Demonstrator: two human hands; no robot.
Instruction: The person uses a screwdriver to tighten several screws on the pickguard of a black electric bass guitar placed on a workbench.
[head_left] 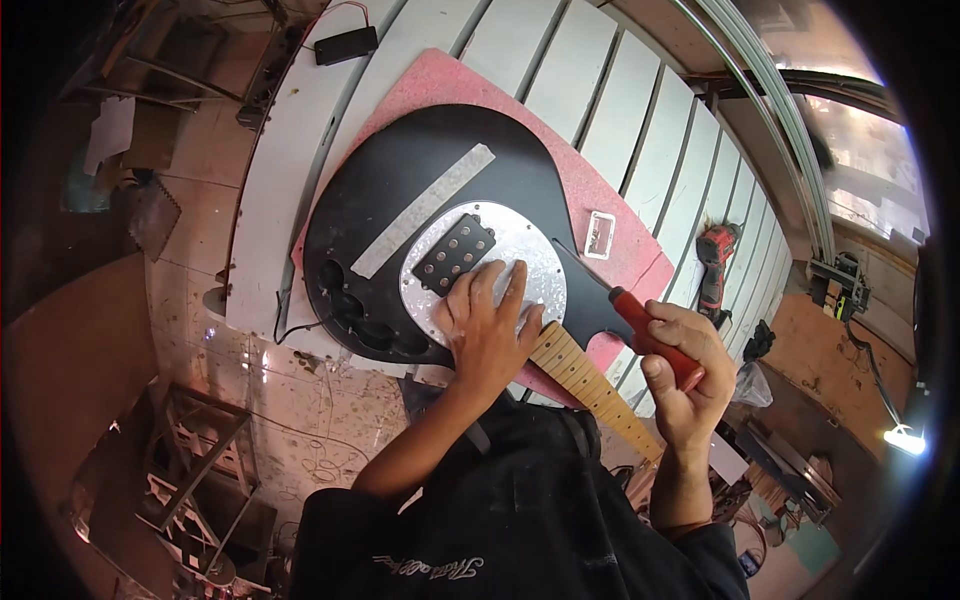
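A black guitar body (400, 140) lies face up with its fretted maple neck (590, 380) pointing to the lower right. On it sits a round pearl-white pickguard (530, 250) around a black pickup (455, 255) with metal pole pieces. My left hand (490, 325) rests on the pickguard beside the pickup, fingers spread. In my right hand (690, 365) is a screwdriver (632, 312) with a red handle, its fingers wrapped round it. The thin shaft slants up and left over the body, its tip near the pickguard's right edge. Whether the tip touches anything, I cannot tell.
A pink foam pad (430, 75) lies under the body on a white slatted table (570, 70). A small clear box (599, 236) sits on the pad. A red and black power tool (714, 265) lies right, a black box (345, 46) far left. Tape (425, 210) crosses the body.
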